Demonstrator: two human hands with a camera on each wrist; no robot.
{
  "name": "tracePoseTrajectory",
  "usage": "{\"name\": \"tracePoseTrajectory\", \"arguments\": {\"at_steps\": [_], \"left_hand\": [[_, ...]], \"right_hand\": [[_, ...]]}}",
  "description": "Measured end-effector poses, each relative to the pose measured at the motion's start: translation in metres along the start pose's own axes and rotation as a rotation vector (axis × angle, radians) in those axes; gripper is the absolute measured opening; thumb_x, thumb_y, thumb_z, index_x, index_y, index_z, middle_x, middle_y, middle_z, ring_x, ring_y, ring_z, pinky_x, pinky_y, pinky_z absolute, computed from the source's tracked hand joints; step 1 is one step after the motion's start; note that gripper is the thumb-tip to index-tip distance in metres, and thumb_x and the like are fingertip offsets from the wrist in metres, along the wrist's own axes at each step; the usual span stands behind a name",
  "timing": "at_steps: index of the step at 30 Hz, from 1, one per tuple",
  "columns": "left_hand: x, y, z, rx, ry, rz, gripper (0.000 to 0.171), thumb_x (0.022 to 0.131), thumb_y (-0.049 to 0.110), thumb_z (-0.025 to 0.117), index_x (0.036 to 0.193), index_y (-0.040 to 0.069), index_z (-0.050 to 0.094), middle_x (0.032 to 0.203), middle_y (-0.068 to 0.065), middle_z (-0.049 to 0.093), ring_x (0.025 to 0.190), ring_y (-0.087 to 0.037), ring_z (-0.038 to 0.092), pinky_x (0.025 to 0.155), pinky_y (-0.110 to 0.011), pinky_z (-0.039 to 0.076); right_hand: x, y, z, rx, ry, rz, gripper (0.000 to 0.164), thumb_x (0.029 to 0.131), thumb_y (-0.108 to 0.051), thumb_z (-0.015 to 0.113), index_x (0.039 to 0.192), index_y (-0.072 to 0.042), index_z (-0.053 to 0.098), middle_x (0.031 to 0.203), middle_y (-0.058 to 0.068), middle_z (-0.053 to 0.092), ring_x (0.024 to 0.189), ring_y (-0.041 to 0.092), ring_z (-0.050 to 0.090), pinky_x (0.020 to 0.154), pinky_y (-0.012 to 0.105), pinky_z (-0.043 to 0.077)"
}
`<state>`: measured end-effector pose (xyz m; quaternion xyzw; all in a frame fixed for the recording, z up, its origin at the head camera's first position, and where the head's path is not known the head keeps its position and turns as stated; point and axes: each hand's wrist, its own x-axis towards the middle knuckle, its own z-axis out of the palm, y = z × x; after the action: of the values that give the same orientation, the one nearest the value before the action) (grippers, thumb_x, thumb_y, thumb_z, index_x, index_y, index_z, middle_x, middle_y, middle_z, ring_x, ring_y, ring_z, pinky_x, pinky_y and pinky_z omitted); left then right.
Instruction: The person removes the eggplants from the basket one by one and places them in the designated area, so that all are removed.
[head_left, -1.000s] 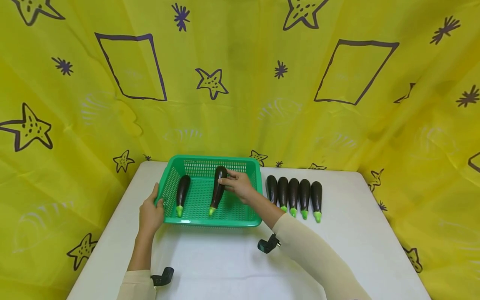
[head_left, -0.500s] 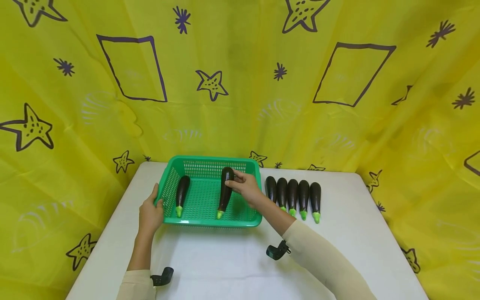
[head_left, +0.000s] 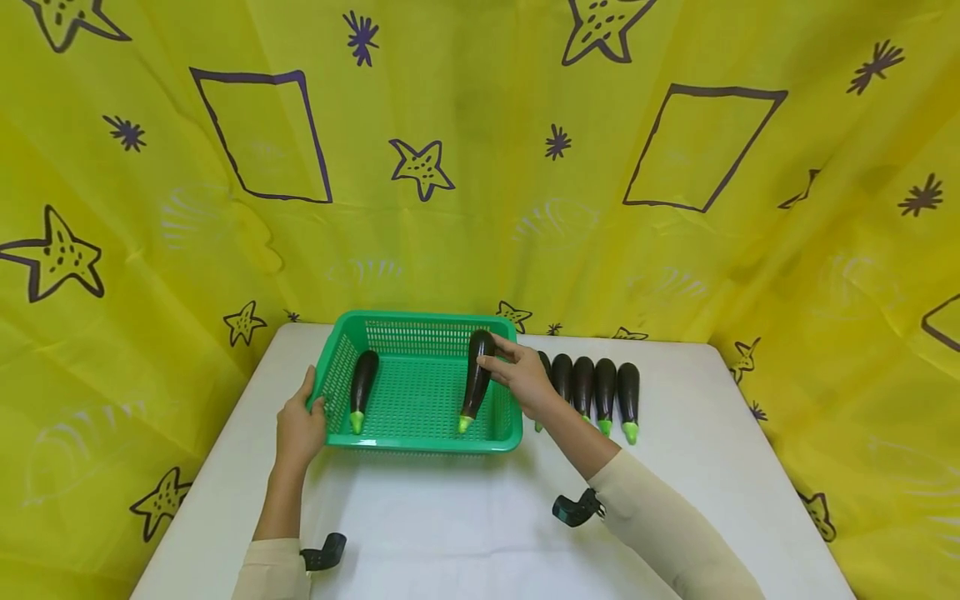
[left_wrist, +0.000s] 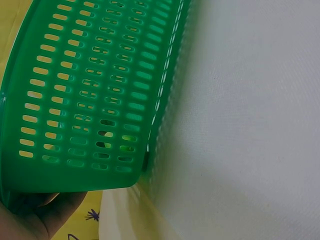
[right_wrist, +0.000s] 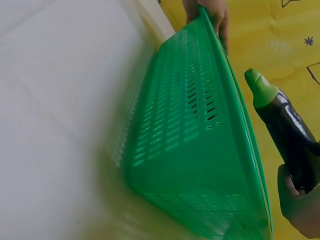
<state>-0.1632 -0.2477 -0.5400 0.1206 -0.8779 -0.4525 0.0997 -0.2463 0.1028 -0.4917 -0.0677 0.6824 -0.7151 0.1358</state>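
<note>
My right hand (head_left: 525,382) pinches a dark purple eggplant (head_left: 477,375) by its thick end, over the right side of the green basket (head_left: 408,445). The green stem end of that eggplant (right_wrist: 287,127) points toward me in the head view; in the right wrist view it shows above the basket's rim. With my left hand (head_left: 298,427) I grip the basket's left rim, thumb on the near side. A second eggplant (head_left: 363,390) lies inside the basket along its left wall. In the left wrist view, part of my left hand (left_wrist: 42,215) appears under the rim.
Right of the basket, several more eggplants (head_left: 583,387) lie in a row on the white table (head_left: 435,525); my right hand and forearm partly cover the leftmost ones. A yellow curtain (head_left: 480,242) with star drawings hangs behind and at both sides.
My right hand has carried the held eggplant rightward, from the basket's middle to near its right wall. My left hand and the basket have stayed in place.
</note>
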Motion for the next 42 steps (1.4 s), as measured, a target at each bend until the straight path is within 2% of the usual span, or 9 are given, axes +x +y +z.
{"name": "tracePoseTrajectory", "arguments": {"at_steps": [5,9,15,21,28,35,39,42], "left_hand": [[0.001,0.001,0.000,0.007,-0.002,0.002,0.060,0.109,0.000,0.043,0.165,0.002,0.024,0.161,-0.031,0.032,0.147,-0.052,0.033,0.117,-0.064,0.032],[0.001,0.002,0.001,0.007,0.004,0.004,0.059,0.109,0.000,0.044,0.165,0.001,0.025,0.160,-0.032,0.033,0.146,-0.053,0.034,0.116,-0.065,0.032],[0.000,0.002,0.001,0.001,-0.008,-0.002,0.060,0.109,0.001,0.043,0.165,0.003,0.023,0.161,-0.030,0.031,0.148,-0.052,0.032,0.117,-0.064,0.032],[0.000,0.002,0.000,0.002,-0.004,0.000,0.060,0.109,0.000,0.043,0.165,0.001,0.023,0.161,-0.030,0.031,0.148,-0.051,0.032,0.118,-0.064,0.030],[0.000,0.003,0.001,-0.004,-0.018,-0.007,0.060,0.109,-0.001,0.043,0.165,0.002,0.022,0.162,-0.030,0.030,0.148,-0.051,0.030,0.117,-0.064,0.030],[0.000,0.002,0.001,-0.006,-0.013,0.004,0.060,0.108,-0.001,0.043,0.165,0.000,0.023,0.161,-0.030,0.031,0.148,-0.051,0.031,0.118,-0.064,0.030],[0.000,0.001,0.001,-0.009,-0.013,0.003,0.060,0.109,-0.001,0.043,0.165,0.000,0.022,0.161,-0.030,0.031,0.148,-0.051,0.031,0.118,-0.064,0.030],[0.000,0.000,0.001,-0.007,-0.010,0.002,0.059,0.109,0.000,0.043,0.165,0.001,0.023,0.161,-0.030,0.031,0.148,-0.051,0.031,0.118,-0.063,0.030]], "right_hand": [[-0.009,-0.001,-0.011,-0.036,0.008,0.003,0.064,0.103,-0.009,0.067,0.160,0.001,0.038,0.160,0.027,0.041,0.137,0.041,0.055,0.109,0.041,0.049],[-0.016,-0.003,-0.021,-0.050,0.018,0.008,0.064,0.103,-0.010,0.068,0.159,0.002,0.039,0.156,0.027,0.046,0.138,0.039,0.054,0.109,0.039,0.049],[-0.025,-0.002,-0.042,-0.006,0.036,-0.010,0.061,0.103,-0.008,0.067,0.157,0.005,0.042,0.152,0.026,0.052,0.138,0.037,0.054,0.105,0.035,0.051],[-0.034,0.002,-0.067,-0.012,0.075,0.014,0.063,0.104,-0.010,0.065,0.159,0.005,0.038,0.158,0.026,0.044,0.145,0.037,0.045,0.111,0.036,0.046],[-0.044,0.006,-0.090,-0.036,0.110,0.041,0.067,0.107,-0.013,0.062,0.161,0.007,0.029,0.168,0.026,0.026,0.151,0.038,0.035,0.116,0.041,0.039],[-0.052,0.011,-0.110,-0.049,0.128,0.064,0.067,0.108,-0.013,0.060,0.163,0.006,0.026,0.169,0.026,0.021,0.152,0.040,0.033,0.117,0.042,0.036],[-0.054,0.015,-0.122,-0.063,0.147,0.083,0.068,0.108,-0.013,0.059,0.166,0.000,0.024,0.170,0.028,0.016,0.155,0.039,0.027,0.116,0.038,0.040],[-0.056,0.019,-0.130,-0.051,0.168,0.092,0.068,0.108,-0.011,0.059,0.166,-0.003,0.025,0.167,0.030,0.020,0.153,0.040,0.030,0.106,0.029,0.049]]}}
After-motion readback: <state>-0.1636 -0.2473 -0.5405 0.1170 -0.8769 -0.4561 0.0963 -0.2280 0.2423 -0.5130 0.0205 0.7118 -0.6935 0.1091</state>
